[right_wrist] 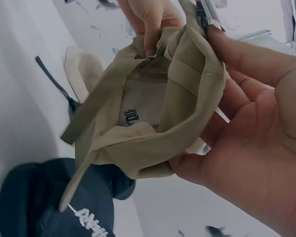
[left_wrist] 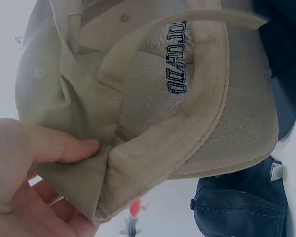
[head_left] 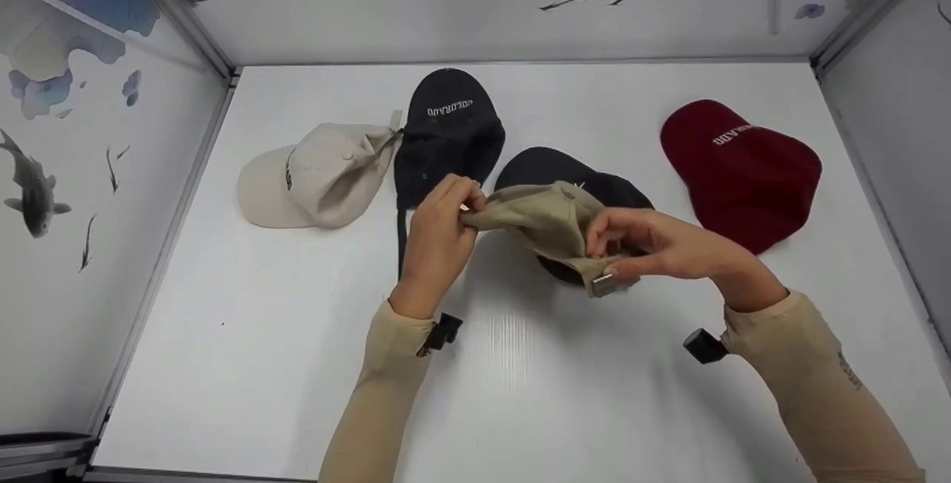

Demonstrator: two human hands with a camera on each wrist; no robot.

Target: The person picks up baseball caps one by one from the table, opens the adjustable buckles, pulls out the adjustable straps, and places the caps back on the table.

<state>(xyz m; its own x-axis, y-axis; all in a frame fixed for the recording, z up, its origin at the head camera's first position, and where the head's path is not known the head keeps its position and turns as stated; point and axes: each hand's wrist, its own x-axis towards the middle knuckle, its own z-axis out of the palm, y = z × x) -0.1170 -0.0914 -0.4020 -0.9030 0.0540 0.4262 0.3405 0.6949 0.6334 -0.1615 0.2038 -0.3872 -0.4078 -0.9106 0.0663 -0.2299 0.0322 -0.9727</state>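
A khaki cap (head_left: 550, 219) is held up over the table between both hands, its opening and inner embroidered lettering showing in the left wrist view. My left hand (head_left: 444, 234) pinches the cap's edge, thumb against the cloth (left_wrist: 69, 148). On the other side, my right hand (head_left: 669, 245) grips the back edge, with the thumb beside a metal buckle (head_left: 604, 284). The strap's free end (right_wrist: 96, 103) sticks out loose across the opening. Below the khaki cap and partly hidden by it lies a black cap (head_left: 539, 163) with white lettering.
On the white table (head_left: 297, 364) lie a cream cap (head_left: 334, 178) at left, a dark cap (head_left: 449, 134) beside it with its strap trailing forward, and a dark red cap (head_left: 743, 171) at right. Printed panels (head_left: 483, 7) wall the table's back and sides.
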